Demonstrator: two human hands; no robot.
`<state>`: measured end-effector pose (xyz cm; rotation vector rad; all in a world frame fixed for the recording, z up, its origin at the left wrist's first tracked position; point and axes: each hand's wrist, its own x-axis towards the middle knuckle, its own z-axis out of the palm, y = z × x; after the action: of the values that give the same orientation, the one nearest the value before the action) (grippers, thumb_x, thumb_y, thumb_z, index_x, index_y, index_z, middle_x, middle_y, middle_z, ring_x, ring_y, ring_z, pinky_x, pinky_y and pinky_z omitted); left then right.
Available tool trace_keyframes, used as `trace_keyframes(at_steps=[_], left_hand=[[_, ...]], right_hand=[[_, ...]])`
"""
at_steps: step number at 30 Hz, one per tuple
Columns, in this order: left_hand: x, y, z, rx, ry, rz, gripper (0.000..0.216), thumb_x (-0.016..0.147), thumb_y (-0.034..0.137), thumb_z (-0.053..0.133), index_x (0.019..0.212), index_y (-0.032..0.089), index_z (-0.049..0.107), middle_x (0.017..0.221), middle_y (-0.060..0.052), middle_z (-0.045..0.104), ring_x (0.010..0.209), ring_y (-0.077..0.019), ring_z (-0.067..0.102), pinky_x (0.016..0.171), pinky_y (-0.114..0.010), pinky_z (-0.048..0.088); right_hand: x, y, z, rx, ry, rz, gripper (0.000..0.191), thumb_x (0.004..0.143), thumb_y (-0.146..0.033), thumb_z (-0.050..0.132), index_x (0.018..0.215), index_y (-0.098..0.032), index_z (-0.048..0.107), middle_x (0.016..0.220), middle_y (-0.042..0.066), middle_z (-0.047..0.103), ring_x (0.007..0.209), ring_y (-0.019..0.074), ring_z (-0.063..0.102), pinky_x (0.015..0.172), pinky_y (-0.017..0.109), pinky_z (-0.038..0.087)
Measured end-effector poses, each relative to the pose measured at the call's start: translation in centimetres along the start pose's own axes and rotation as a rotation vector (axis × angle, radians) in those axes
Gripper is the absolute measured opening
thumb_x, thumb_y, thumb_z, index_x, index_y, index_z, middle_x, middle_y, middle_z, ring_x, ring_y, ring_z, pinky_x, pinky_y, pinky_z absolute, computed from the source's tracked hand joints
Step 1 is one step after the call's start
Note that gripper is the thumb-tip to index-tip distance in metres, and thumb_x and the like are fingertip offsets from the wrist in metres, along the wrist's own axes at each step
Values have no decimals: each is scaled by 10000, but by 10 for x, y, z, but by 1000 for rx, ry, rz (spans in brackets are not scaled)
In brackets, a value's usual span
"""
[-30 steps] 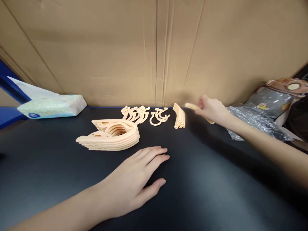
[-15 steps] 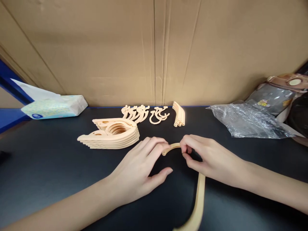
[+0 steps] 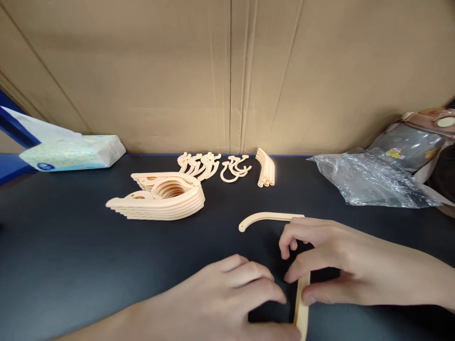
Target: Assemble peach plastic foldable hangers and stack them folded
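Note:
A pale beige hanger arm [image 3: 301, 310] lies at the lower right, running out of the bottom edge. My right hand [image 3: 330, 267] has its thumb against this arm's right side and its index finger bent across it. From the left, my left hand [image 3: 231, 298] reaches over the table with fingers apart; its thumb tip meets the arm near the bottom edge. Beyond both hands rests a second curved hanger arm [image 3: 265, 216], its right end partly behind my right hand. A stack of matching folded hanger pieces [image 3: 170, 208] sits farther left.
Several beige hooks [image 3: 202, 166] lie at the back, beside a bundle of short curved pieces [image 3: 266, 168]. A tissue pack [image 3: 78, 151] stands back left. Crumpled clear plastic [image 3: 377, 180] and a clear bottle [image 3: 408, 142] occupy the right. Cardboard [image 3: 159, 76] walls the rear.
My right hand has let go of the farther hanger arm and come down to the nearer one. My left hand has moved down and right, away from the farther arm.

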<state>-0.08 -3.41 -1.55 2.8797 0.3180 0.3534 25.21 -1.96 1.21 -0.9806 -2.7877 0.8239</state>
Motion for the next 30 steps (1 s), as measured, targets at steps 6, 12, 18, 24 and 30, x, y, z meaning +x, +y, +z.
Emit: trace_keyframes(at_steps=[6,12,18,24,30], left_hand=[[-2,-16,0,95,109,-51,175,971,189,485,1028,166,649,933,-40,667,863,-200,580,758,-325,436],[-2,-20,6,181,252,-152,147,957,110,486,968,172,618,898,-23,672,776,-172,558,677,-317,360],[-6,-25,6,272,282,-139,165,953,69,485,969,169,615,964,-17,678,789,-162,542,645,-307,338],[-5,-25,7,371,242,-111,201,962,53,463,1068,143,609,1022,-40,672,834,-173,571,657,-313,382],[-3,-26,7,377,220,-82,220,964,46,436,1022,121,635,997,-70,672,887,-196,604,690,-316,425]], right_hand=[[-4,-1,4,10,5,5,78,887,-184,632,843,-248,636,922,-26,619,866,110,599,770,229,454],[-1,1,13,-112,166,-8,105,902,-118,537,858,-213,544,852,-10,602,772,127,542,728,265,421],[-2,4,11,-121,219,-1,116,914,-126,526,855,-219,563,843,-13,623,742,124,553,697,260,411],[2,11,18,-150,309,119,83,912,-162,548,923,-231,593,874,7,627,769,154,579,680,272,433],[4,15,20,-134,330,132,97,939,-242,540,944,-237,636,892,18,640,788,166,591,695,286,461]])
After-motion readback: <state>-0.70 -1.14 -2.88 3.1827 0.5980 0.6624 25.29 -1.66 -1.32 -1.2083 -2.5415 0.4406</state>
